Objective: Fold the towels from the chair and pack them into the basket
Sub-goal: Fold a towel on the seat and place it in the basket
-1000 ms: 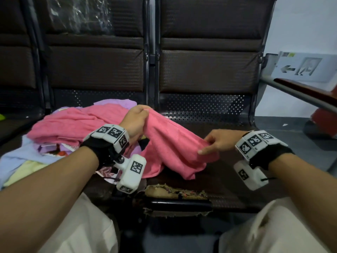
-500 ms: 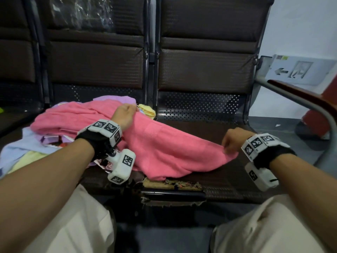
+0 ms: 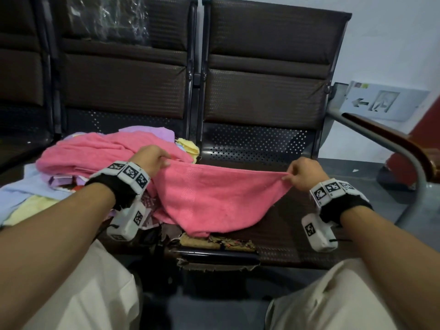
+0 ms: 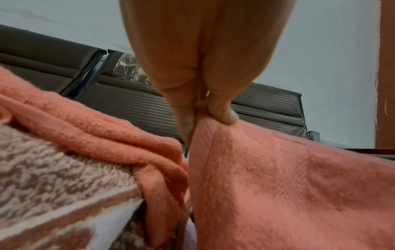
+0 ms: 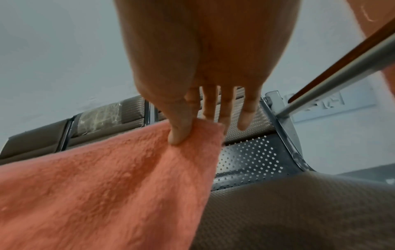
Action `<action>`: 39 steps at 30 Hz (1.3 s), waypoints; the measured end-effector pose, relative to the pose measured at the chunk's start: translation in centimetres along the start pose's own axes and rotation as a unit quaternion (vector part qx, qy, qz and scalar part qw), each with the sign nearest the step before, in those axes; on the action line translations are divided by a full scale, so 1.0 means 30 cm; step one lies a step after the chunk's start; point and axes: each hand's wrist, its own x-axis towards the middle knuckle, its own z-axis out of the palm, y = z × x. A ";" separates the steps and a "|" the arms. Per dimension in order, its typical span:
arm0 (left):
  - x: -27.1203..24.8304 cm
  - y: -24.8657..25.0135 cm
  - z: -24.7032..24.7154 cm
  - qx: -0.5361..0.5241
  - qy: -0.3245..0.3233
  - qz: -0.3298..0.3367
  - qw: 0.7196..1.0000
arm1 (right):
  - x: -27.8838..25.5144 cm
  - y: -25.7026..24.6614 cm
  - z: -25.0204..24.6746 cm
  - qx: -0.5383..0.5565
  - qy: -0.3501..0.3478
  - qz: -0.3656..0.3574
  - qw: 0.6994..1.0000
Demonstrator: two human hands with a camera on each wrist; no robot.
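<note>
A pink towel hangs stretched between my two hands over the brown chair seat. My left hand pinches its left top corner, seen close in the left wrist view on the towel. My right hand pinches the right top corner between thumb and forefinger, the other fingers straight; the towel sags below. Its lower edge drapes on the seat front. A heap of towels, pink, lilac, yellow and pale blue, lies on the left seat. No basket is in view.
Brown padded chair backs stand behind. A metal armrest with a wooden top runs at the right. The seat's front edge is torn. A patterned brown-and-white towel lies under my left wrist. My knees are below.
My hands have moved apart and risen slightly, pulling the pink towel from a bunched drape into a taut top edge. My right hand went further right.
</note>
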 end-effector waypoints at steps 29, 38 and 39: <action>-0.018 0.338 -0.430 -0.255 0.371 0.029 0.893 | -0.053 -0.212 -0.547 0.344 0.420 0.056 0.838; 0.096 0.265 -0.235 -0.272 0.250 -0.028 0.929 | 0.031 -0.109 -0.301 0.359 0.325 0.154 0.861; 0.115 0.258 -0.207 -0.285 0.235 -0.038 0.928 | 0.049 -0.094 -0.266 0.363 0.305 0.168 0.864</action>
